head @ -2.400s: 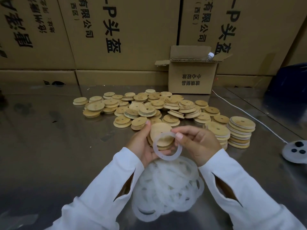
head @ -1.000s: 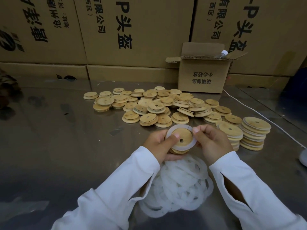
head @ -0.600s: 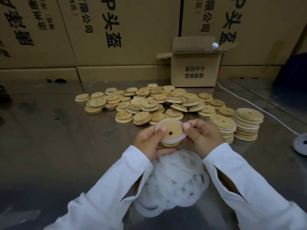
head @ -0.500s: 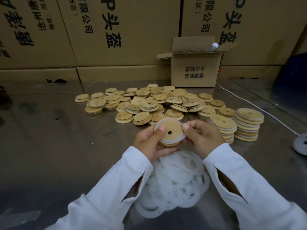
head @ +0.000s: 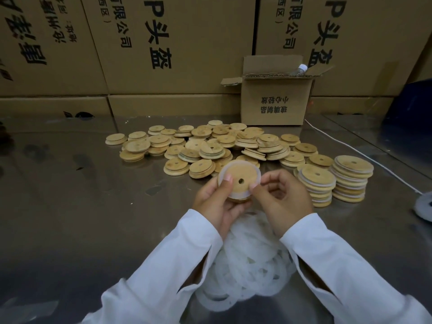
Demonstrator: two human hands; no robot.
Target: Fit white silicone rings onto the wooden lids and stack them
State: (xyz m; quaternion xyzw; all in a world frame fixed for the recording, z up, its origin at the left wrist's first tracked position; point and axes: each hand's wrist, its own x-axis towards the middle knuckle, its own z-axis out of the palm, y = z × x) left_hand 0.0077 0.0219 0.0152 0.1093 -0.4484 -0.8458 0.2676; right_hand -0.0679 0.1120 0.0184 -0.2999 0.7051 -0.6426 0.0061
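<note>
sitting between left hand (head: 215, 204) and right hand (head: 284, 202) grip: ringed wooden lid (head: 238, 176)

The raised lid (head: 236, 174) is honey-tan wood with a dark centre hole, edged by a milky white ring (head: 256, 172). The loose rings (head: 247, 258) are the same cloudy white, and the sleeves (head: 163, 265) are plain white. The worktop (head: 70, 218) is glossy grey. The boxes (head: 187, 43) are brown with black characters.

The small open carton (head: 273, 101) carries upside-down print: 玻璃制品 and 小心轻放. Behind it to the left, a large carton (head: 191, 73) shows sideways characters: 有限公司, 西区) and P头盔. The large carton (head: 364, 43) behind it to the right repeats 限公司 and 头盔, cropped at the top.
</note>
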